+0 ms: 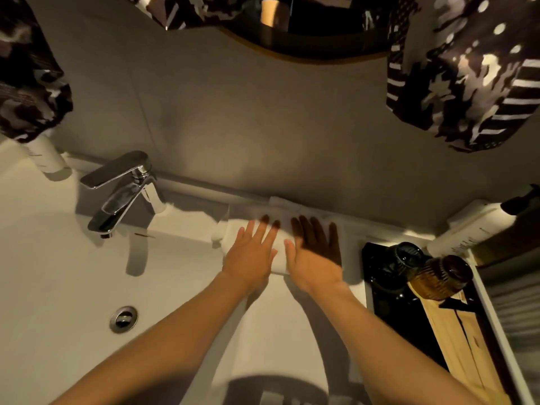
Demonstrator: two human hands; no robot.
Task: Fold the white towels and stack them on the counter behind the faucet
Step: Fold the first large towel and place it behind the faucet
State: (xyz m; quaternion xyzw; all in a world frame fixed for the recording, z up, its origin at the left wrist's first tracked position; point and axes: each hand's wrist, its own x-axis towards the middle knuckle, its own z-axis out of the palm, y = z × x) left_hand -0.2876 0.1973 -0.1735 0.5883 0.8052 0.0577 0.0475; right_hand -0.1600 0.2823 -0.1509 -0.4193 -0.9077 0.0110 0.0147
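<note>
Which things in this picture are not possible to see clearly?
Head view only:
- Folded white towel: middle covered by left hand and right hand; number of layers unclear.
- White bottle: print too small, top in shadow.
- Mirror: cut by the top edge.
- Left bottle: top hidden by patterned cloth.

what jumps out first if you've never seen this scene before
Two bare hands, the left hand and right hand, lie flat side by side on a folded white towel at the back of the counter, near the wall. To their left a chrome faucet leans over the white sink. At right, a dark cup and an amber ribbed glass sit on a black tray.
</note>
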